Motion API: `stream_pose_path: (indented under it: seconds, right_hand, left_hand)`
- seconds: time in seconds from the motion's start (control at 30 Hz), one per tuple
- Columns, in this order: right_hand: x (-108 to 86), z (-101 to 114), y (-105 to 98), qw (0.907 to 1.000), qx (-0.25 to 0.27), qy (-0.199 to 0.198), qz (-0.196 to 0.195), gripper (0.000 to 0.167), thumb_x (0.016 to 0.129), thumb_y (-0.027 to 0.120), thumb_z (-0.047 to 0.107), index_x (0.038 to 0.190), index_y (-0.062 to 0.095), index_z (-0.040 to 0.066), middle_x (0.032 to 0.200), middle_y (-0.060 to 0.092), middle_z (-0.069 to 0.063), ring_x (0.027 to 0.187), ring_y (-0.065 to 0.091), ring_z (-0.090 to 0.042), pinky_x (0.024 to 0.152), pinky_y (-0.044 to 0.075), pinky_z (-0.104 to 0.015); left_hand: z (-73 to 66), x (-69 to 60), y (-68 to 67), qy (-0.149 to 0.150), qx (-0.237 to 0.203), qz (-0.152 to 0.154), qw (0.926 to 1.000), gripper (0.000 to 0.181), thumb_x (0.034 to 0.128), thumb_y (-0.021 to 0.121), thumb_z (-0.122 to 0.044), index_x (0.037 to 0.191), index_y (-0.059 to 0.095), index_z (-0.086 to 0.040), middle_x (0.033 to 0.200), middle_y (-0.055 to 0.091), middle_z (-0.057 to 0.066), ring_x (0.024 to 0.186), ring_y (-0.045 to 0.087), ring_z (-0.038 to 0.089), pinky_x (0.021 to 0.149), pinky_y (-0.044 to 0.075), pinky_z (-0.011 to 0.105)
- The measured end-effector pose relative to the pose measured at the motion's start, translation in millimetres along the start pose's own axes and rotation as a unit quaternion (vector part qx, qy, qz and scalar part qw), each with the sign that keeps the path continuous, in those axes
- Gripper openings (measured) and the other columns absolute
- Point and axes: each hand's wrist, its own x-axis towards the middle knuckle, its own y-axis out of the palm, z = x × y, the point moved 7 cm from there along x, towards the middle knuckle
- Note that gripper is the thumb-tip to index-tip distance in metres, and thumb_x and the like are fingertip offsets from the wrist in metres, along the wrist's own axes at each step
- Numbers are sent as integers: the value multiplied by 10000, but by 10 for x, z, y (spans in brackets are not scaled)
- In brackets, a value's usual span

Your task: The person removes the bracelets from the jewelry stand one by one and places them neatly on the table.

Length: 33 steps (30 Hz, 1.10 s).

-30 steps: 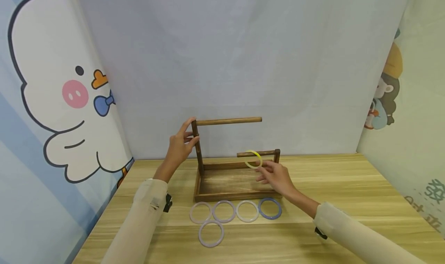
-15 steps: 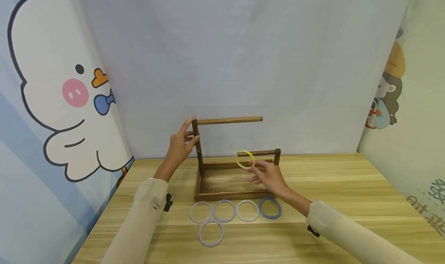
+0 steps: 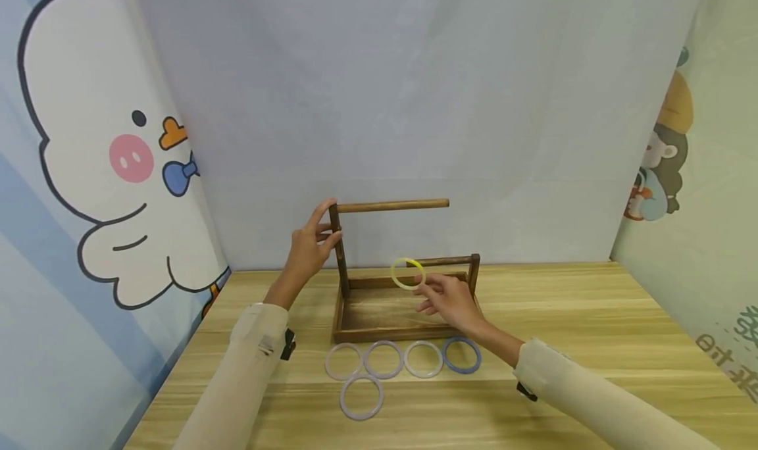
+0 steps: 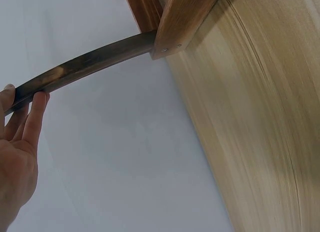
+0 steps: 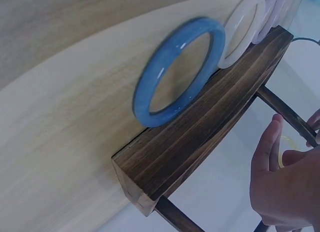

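My left hand (image 3: 308, 246) grips the tall post (image 3: 341, 266) of a dark wooden bangle stand (image 3: 393, 335) near its top, thumb on one side and fingers on the other. Between the thumb and fingers of my right hand (image 3: 449, 300) is a yellow bangle (image 3: 420, 265), held upright by its right edge. It overlaps the free tip of the low bar (image 3: 445, 261); whether it encircles the tip I cannot tell. From the tall post, the high bar (image 3: 391, 206) extends rightward with nothing on it. The right wrist view shows the yellow bangle mostly hidden behind my hand.
In front of the stand lie a blue bangle (image 5: 150, 76), a white bangle (image 3: 423, 375), a lavender bangle (image 3: 383, 343) and a pale pink bangle (image 3: 327, 362). Nearer me lies another lavender bangle (image 3: 361, 418). A pale curtain (image 3: 385, 108) hangs behind the wooden table (image 3: 562, 318).
My right hand has moved left with the yellow bangle, from partway along the low bar to its free tip. My left hand has stayed on the post.
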Motion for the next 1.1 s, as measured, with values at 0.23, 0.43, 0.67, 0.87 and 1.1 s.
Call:
stream_pose_path:
  seconds: [0.23, 0.43, 0.67, 0.87, 1.1]
  right_hand:
    - [-38, 61, 67, 9996, -109, -177, 211, 263, 1079, 583, 99, 1272, 670, -57, 1066, 767, -211, 796, 774, -360, 685, 679, -403]
    - [-117, 130, 160, 9986, -51, -214, 486, 260, 1080, 576, 87, 1268, 672, -64, 1058, 763, -228, 764, 779, -289, 658, 677, -362]
    - [-232, 183, 240, 9968, 100, -212, 769, 281, 1073, 585, 76, 1296, 656, -78, 1059, 755, -253, 746, 777, -298, 662, 674, -430]
    - [-372, 177, 285, 9937, 223, -247, 1073, 253, 1078, 570, 71, 1269, 668, -63, 1044, 753, -263, 770, 766, -394, 668, 663, -485]
    - [-553, 126, 321, 9909, 37, -103, 1342, 248, 1072, 581, 84, 1226, 676, -86, 1018, 765, -239, 747, 770, -353, 643, 673, -394]
  left_hand:
    - [4, 1, 15, -38, -43, 15, 10000, 734, 971, 722, -11, 1586, 408, -260, 1153, 716, 308, 1032, 744, 402, 851, 658, 490]
    - [-3, 1, 4, -43, 29, -9, 10000, 740, 967, 726, -6, 1585, 407, -257, 1151, 720, 300, 1016, 750, 392, 845, 660, 449]
    - [-16, -6, -3, -42, 32, 9, 10000, 712, 980, 716, -32, 1587, 406, -240, 1155, 717, 304, 1012, 750, 397, 850, 659, 459]
    - [-28, -11, -12, -68, -15, 29, 10000, 709, 980, 715, -24, 1585, 409, -230, 1155, 711, 318, 1014, 747, 412, 846, 658, 483]
    - [-16, 0, -13, -69, 2, 38, 10000, 716, 979, 716, -31, 1588, 405, -243, 1146, 716, 313, 1032, 743, 406, 862, 655, 481]
